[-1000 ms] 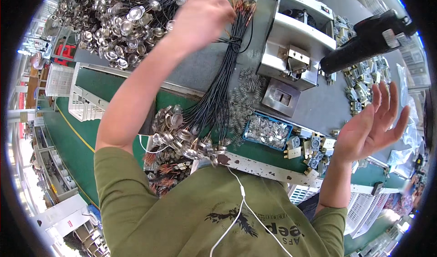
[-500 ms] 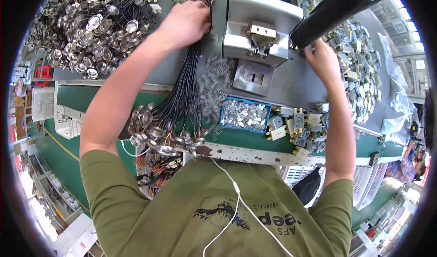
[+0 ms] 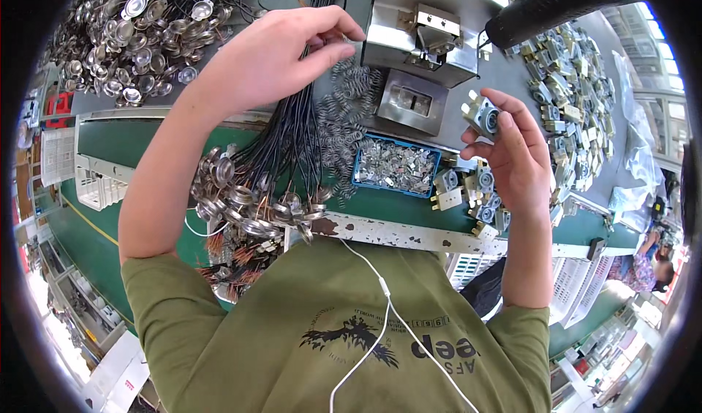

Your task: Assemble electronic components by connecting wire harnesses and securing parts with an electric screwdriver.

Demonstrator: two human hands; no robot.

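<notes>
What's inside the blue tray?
Lots of small, shiny metal bits are piled in the blue tray. They cover its bottom, so whatever lies beneath them can't be seen.

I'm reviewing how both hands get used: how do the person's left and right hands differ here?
The right hand pinches a plug-like part; the left hand shows nothing held. The left hand reaches across the black cables; the right hand is right of the slotted metal block. Both are bare.

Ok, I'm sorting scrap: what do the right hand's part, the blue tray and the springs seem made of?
Held part: matt grey, probably plastic; pale yellowish prongs, perhaps brass. Blue tray: evenly coloured, smooth rim, probably plastic. Springs: thin grey wire with glints, likely steel.
</notes>
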